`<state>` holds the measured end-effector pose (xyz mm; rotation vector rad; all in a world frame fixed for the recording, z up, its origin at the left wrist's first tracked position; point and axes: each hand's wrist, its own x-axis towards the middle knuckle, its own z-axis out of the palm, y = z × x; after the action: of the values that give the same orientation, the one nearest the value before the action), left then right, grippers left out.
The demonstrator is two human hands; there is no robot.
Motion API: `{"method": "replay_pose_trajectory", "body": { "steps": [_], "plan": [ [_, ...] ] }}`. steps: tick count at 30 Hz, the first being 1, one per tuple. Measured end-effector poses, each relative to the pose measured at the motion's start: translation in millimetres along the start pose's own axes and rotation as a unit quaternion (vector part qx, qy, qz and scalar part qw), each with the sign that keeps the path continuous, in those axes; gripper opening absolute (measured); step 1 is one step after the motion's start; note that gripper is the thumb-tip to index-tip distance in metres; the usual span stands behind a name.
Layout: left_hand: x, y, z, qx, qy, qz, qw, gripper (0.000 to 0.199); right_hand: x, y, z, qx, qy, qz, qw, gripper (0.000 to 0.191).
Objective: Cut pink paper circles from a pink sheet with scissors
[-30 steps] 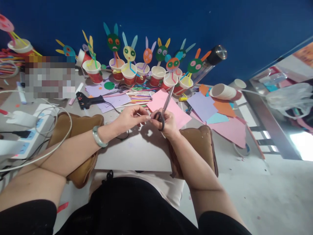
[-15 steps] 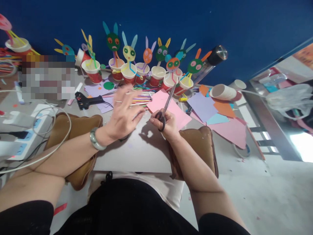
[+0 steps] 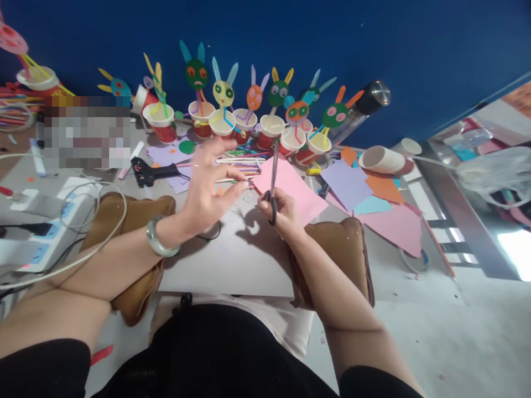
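Observation:
My left hand (image 3: 209, 188) is raised over the table, its thumb and a finger brought together at the tips in a pinch. Its other fingers stretch upward. Whatever the pinch holds, if anything, is too small to make out. My right hand (image 3: 282, 213) grips a pair of scissors (image 3: 274, 174) by the dark handles, blades pointing up and away from me. Behind the blades lies a sheet of pink paper (image 3: 296, 193). Coloured sticks (image 3: 240, 166) are spread beyond my left hand, and a small orange paper scrap (image 3: 219, 191) shows behind its fingers.
Paper cups (image 3: 222, 124) with coloured paper animal figures line the blue wall. A black glue gun (image 3: 151, 172) and a white power strip (image 3: 53, 221) sit at left. Purple paper (image 3: 346, 185), stacked cups (image 3: 381, 160) and a flask (image 3: 365, 105) are at right. Brown cushions (image 3: 338, 260) flank the table edge.
The scissors have turned more upright, with the blades swinging left. My left hand has tilted, its fingers rising slightly. The view has shifted a little.

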<state>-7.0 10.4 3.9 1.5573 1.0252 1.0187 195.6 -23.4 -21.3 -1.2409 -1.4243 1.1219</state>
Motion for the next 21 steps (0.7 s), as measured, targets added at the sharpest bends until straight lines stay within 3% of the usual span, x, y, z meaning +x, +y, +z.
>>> {"method": "replay_pose_trajectory", "body": {
  "steps": [2,3,5,14,21],
  "plan": [
    [5.2,-5.4,4.1,-0.043,-0.009,-0.046,0.998,0.023,-0.3,0.5,-0.8,-0.004,-0.003,-0.005,1.0,0.059],
    [8.3,-8.2,6.4,-0.097,0.016,-0.085,0.991,0.023,-0.4,0.9,-1.4,-0.008,-0.005,-0.007,1.0,0.059],
    [12.0,-11.4,10.3,-0.154,0.057,-0.1,0.981,0.025,-0.5,1.6,-2.6,-0.021,-0.014,-0.004,1.0,0.06],
    [1.1,-4.6,14.3,-0.245,0.014,-0.062,0.968,0.024,-2.1,-2.1,0.0,-0.026,-0.158,0.018,0.987,0.062],
    [1.9,-5.1,16.4,-0.265,0.009,-0.084,0.961,0.028,-2.7,-2.4,0.4,-0.036,-0.202,0.008,0.979,0.063]
  ]
}}
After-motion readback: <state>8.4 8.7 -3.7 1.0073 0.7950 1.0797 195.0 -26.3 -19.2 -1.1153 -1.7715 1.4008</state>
